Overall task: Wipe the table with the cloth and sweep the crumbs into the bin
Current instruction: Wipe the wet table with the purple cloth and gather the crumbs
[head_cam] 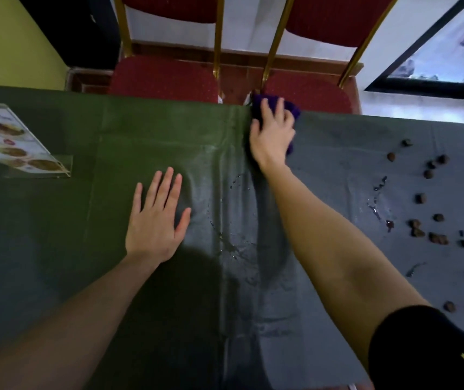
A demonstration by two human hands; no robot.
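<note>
Right hand [271, 133] presses the purple cloth [291, 109] against the table's [56, 220] far edge, fingers curved over it. Left hand [156, 218] lies flat, fingers spread, holding nothing. Crumbs [427, 232] are scattered at right.

Desk [56, 249] cover dark green. Cloth [291, 109] deep purple. Crumbs [439, 238] brown. Chairs [166, 77] red with pale dots, gold frames. Wall [8, 43] yellow-green. Sleeve [410, 347] black.
</note>
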